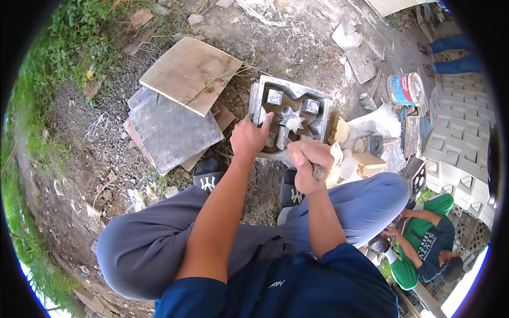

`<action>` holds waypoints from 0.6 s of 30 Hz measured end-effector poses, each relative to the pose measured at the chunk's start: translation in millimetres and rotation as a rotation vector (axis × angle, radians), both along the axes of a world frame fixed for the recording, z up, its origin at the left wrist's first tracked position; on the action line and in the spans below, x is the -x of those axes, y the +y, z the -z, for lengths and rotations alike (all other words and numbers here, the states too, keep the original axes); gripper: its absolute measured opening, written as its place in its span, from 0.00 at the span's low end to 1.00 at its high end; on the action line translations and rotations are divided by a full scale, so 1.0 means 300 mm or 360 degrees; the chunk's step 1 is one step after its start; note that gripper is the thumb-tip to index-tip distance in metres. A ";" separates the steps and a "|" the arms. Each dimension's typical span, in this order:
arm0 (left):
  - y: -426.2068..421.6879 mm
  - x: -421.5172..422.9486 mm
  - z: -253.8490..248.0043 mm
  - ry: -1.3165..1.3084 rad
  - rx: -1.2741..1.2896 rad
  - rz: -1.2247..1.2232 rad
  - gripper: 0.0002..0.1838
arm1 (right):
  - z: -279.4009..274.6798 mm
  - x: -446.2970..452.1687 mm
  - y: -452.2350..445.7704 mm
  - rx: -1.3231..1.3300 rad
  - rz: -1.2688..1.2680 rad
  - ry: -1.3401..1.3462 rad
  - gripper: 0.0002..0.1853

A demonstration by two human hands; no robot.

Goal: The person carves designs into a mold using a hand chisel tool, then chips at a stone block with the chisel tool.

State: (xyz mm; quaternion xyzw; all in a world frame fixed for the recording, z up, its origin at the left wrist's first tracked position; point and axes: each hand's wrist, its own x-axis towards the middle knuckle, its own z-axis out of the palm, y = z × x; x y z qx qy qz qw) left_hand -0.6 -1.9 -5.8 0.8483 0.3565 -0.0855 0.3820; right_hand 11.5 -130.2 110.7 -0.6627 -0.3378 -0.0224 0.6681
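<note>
A square grey mould (291,119) lies on the ground between my feet, with a star-shaped piece (291,120) at its centre and small blocks around it. My left hand (249,135) is at the mould's left edge, its index finger stretched out over the inside and no object visible in it. At the near right corner, my right hand (310,161) is closed in a fist around a tool whose grey end shows below the fingers. The tool's blade appears to reach into the mould and is partly hidden by the hand.
Flat boards (193,74) and a grey slab (177,130) are stacked at left. A paint bucket (405,89), plastic bags and rubble lie at right. Patterned blocks (458,138) stand stacked beyond. One person (424,244) sits at lower right; another person's legs (453,53) show at upper right.
</note>
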 end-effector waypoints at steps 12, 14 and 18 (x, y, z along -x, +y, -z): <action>0.003 0.001 -0.012 0.0087 0.0097 0.0015 0.45 | 0.070 -0.028 -0.016 0.0015 0.0157 0.0234 0.17; -0.001 0.000 0.005 -0.0010 0.0052 -0.0038 0.44 | 0.047 -0.028 -0.014 -0.0016 0.0123 0.0183 0.16; 0.003 -0.003 -0.011 0.0116 0.0069 -0.0007 0.44 | 0.102 -0.008 -0.019 -0.0087 0.0343 0.0186 0.17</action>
